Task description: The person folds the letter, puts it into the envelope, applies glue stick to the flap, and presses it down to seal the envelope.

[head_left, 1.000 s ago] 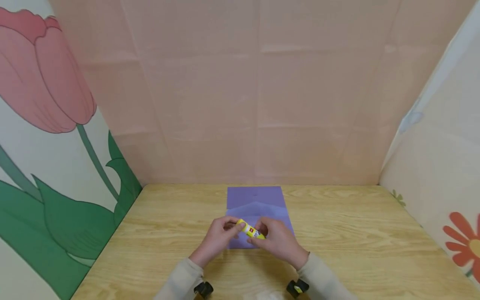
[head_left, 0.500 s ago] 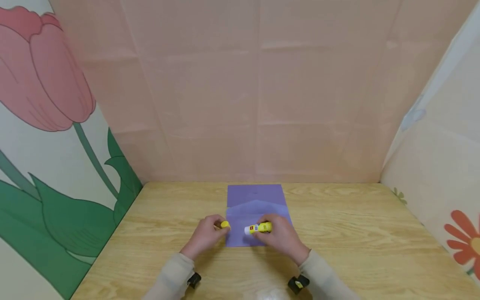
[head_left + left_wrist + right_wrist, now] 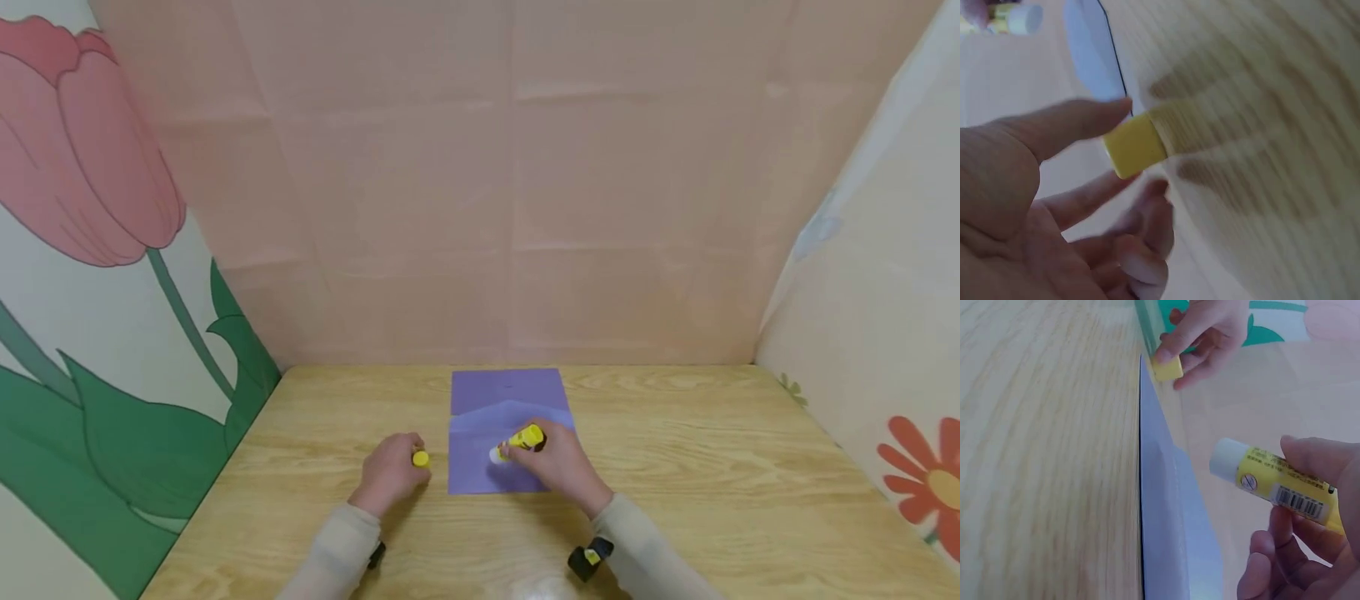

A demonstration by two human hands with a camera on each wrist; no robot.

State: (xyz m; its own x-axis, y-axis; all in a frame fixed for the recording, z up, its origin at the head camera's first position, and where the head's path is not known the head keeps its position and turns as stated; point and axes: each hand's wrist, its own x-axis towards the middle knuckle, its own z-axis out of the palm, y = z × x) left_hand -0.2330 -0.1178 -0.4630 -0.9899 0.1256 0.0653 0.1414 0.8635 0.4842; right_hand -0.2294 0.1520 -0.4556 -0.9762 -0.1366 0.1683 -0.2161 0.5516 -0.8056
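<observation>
My right hand (image 3: 561, 462) grips an uncapped glue stick (image 3: 1285, 484) with a yellow barrel and a white end. It is held tilted over a purple sheet (image 3: 468, 475), white end pointing down and left. To the left of the sheet, my left hand (image 3: 390, 473) pinches the yellow glue stick cap (image 3: 1136, 147) between thumb and finger, close over the wooden table. In the right wrist view the cap shows beyond the sheet's far edge. Across the purple sheet lies a lighter fold with a peaked upper edge.
The wooden table (image 3: 675, 450) reaches back to a pink creased backdrop (image 3: 510, 208). A tulip-print panel (image 3: 90, 158) stands at the left and a flower-print panel (image 3: 862, 350) at the right.
The cap has come off the glue stick. My left hand has moved left and down to the table with the cap, while the right has tilted the stick's white end toward the sheet.
</observation>
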